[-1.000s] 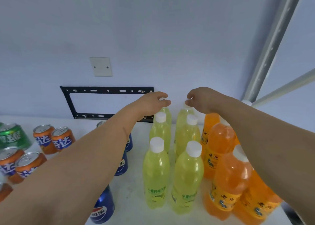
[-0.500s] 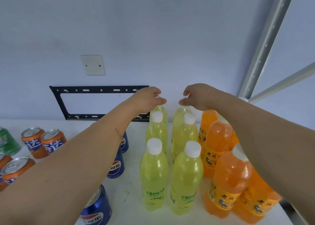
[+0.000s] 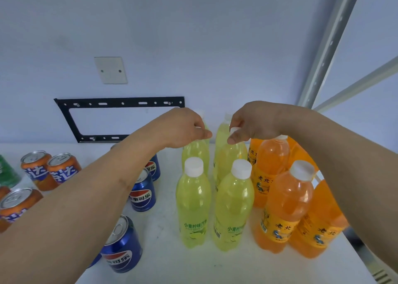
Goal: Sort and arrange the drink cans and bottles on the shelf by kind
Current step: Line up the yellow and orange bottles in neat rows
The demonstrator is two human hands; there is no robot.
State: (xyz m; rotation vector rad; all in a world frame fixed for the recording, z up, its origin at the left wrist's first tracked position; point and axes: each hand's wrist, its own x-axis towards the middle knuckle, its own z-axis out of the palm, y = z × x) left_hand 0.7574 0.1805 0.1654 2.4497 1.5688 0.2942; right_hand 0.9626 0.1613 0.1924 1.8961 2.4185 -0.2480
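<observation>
Far left of the white shelf (image 3: 247, 268), one green aluminium can (image 3: 7, 174) and the orange aluminium cans (image 3: 62, 167) huddle by the left edge, kind with kind. Next, the blue cola cans (image 3: 143, 194) run front to back under my left forearm. Now my left hand (image 3: 183, 128) pinches the cap of a middle-row yellow-green plastic bottle (image 3: 195, 152), fingers closed on it, gripping from the top because that's all I can reach in a tight pack. My right hand (image 3: 252, 122) does the same: thumb and fingers clamp the white cap of the neighbouring lime bottle (image 3: 231, 156). I judge I'm squaring these two into their rows. Rightmost, the orange plastic bottles (image 3: 288, 206) crowd the shelf's right edge.
</observation>
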